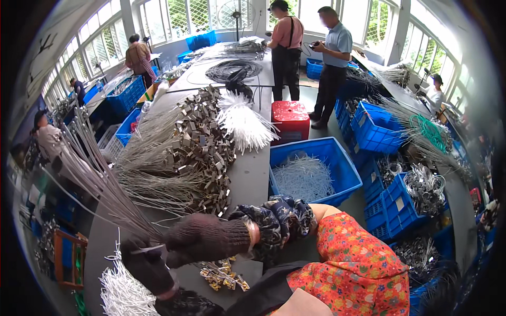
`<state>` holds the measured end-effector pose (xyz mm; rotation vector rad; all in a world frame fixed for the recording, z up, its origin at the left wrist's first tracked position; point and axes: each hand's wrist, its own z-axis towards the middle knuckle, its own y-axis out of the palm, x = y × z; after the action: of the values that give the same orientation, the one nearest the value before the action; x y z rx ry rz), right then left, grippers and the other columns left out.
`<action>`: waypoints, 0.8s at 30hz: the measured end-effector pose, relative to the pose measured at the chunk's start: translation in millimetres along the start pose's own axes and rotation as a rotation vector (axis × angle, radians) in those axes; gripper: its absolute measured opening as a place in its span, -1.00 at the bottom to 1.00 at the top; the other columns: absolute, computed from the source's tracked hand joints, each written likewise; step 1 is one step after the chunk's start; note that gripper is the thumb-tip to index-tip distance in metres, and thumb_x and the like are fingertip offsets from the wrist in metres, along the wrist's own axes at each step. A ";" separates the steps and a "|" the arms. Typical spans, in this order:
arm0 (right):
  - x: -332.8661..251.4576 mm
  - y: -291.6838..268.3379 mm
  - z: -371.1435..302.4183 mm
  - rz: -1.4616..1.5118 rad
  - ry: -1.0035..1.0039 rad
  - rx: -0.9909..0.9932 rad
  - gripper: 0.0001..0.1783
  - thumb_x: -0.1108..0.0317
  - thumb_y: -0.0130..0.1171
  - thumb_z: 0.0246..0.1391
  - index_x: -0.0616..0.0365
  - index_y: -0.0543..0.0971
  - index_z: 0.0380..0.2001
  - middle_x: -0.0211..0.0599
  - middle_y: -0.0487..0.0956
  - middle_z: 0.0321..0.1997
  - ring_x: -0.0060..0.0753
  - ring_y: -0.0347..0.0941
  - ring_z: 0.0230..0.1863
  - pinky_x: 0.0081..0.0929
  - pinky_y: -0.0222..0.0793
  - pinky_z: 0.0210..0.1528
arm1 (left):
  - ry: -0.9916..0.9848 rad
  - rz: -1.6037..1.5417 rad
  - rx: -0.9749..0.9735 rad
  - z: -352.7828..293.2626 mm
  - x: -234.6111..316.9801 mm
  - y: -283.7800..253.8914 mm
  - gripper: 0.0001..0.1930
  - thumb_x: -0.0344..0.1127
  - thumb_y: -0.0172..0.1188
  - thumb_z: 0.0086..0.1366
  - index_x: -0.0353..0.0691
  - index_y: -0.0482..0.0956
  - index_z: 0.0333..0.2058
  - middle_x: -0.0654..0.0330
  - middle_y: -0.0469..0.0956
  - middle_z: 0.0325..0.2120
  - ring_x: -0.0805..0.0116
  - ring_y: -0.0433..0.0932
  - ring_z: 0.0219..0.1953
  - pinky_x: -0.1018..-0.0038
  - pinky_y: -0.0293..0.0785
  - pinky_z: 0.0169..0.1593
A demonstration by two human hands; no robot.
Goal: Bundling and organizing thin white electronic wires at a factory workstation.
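A bundle of long, thin grey cables (pixel 113 184) fans up to the left, its lower end meeting my two dark-gloved hands. My right hand (pixel 192 239) closes on that end from the right. Just below and left of it, my left hand (pixel 145 263) is also closed at the bundle; its fingertips are partly hidden, and a pale edge shows between the hands. White thin strands (pixel 122 289) lie beside my left hand. Small brass-and-silver metal parts (pixel 224 275) rest on the grey table (pixel 247 184) under my right wrist.
A pile of grey cables with square metal ends (pixel 203 150) covers the table ahead, beside a white bundle of strands (pixel 242 121). At the right stand a blue bin (pixel 348 176) of clear strands and a red stool (pixel 291 111). Two people (pixel 334 47) stand farther off.
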<state>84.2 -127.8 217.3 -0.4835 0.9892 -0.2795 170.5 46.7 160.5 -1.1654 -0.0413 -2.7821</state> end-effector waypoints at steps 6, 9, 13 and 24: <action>-45.3 -8.5 0.0 -0.129 -0.346 -0.060 -0.16 0.23 0.41 -0.20 0.33 0.29 0.15 0.01 0.48 -0.14 0.08 0.47 -0.16 -0.16 0.40 -0.24 | -0.544 -0.112 -0.305 -34.6 11.5 -63.7 -0.76 -0.35 0.24 0.09 -0.35 0.52 -0.27 0.14 0.53 -0.39 0.11 0.57 -0.20 0.21 0.46 -0.14; -44.4 -5.4 11.4 -0.489 -0.266 -0.179 -0.30 0.24 0.33 -0.15 0.29 0.34 0.08 -0.03 0.48 -0.16 -0.03 0.50 -0.18 -0.19 0.43 -0.23 | 0.019 0.452 -0.484 -35.6 64.7 -62.2 -0.72 -0.33 0.25 0.17 -0.34 0.55 -0.17 0.12 0.58 -0.45 0.06 0.58 -0.30 0.20 0.49 -0.20; -9.8 14.1 17.6 -0.660 -0.485 -0.045 -0.63 0.30 0.17 -0.07 0.21 0.47 -0.16 -0.19 0.48 -0.28 -0.21 0.51 -0.34 -0.26 0.41 -0.36 | 0.580 0.613 -0.432 -9.3 104.2 -68.7 -0.67 -0.37 0.27 0.18 -0.37 0.55 -0.08 0.07 0.63 -0.36 0.13 0.60 -0.27 0.29 0.52 -0.17; -15.8 16.7 20.0 -0.028 -0.332 0.081 -0.82 0.27 0.26 -0.04 -0.04 0.53 -0.32 -0.34 0.55 -0.45 -0.15 0.54 -0.44 -0.23 0.45 -0.45 | 0.088 0.487 -0.456 -37.1 28.8 -82.0 -0.48 -0.44 0.19 0.21 -0.15 0.38 0.17 0.02 0.34 0.16 0.20 0.52 -0.02 0.37 0.52 -0.09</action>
<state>93.0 -101.2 229.4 -0.4526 0.6460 -0.2539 113.9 122.3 156.8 -0.9582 0.8080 -2.4509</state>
